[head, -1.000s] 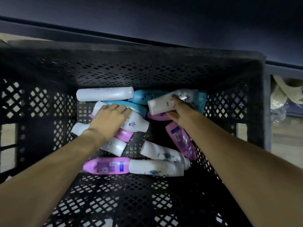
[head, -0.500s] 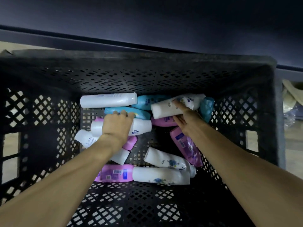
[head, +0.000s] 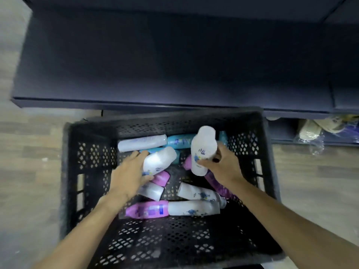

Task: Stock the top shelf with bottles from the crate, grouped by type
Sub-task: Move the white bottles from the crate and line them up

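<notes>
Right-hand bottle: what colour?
White, with small blue print, on the bottle in the right hand; head view.

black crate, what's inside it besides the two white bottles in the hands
Inside the black crate lie more white bottles, pink ones and blue ones. Whatever sits beneath the hands and lifted bottles is covered.

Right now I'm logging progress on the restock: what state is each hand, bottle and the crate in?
left hand: closed on a white bottle, tilted, lifted off the pile
right hand: closed on a second white bottle, nearly upright
crate: on the floor, not yet emptied
loose bottles: white, pink and blue, lying on their sides
</notes>
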